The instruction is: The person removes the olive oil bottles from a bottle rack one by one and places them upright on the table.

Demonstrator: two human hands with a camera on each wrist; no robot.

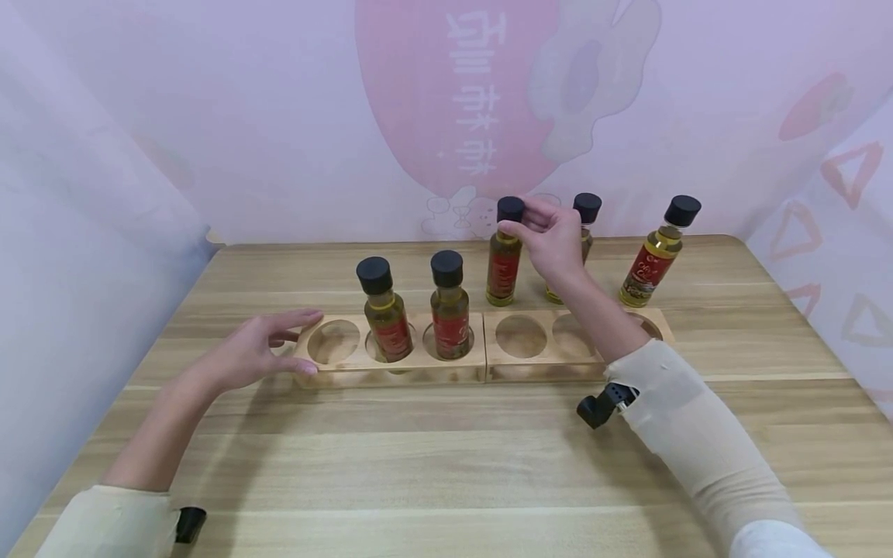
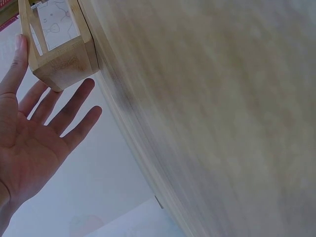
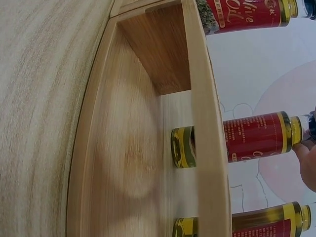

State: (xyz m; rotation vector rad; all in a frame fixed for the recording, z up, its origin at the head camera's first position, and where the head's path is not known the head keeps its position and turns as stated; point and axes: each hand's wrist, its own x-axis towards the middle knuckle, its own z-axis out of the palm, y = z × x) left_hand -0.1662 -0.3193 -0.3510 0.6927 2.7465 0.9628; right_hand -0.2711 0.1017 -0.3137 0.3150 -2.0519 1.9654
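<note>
Red-labelled glass bottle (image 1: 503,267) toward the bench's (image 1: 446,457) back edge: right hand (image 1: 553,234) pinches its black cap (image 1: 510,208); loose left hand (image 1: 263,350) touches tan wooden rack (image 1: 420,363). Likely picking up; needs lifting.

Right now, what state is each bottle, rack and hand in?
Held bottle: capped, upright
Middle back bottle: capped, partly hidden
Right back bottle: capped, standing
Left rack: leftmost hole unfilled
Left racked bottle: capped, seated
Right racked bottle: capped, seated
Right rack: no bottle visible
Left hand: touching left rack's end
Right hand: pinching held bottle's top
</note>
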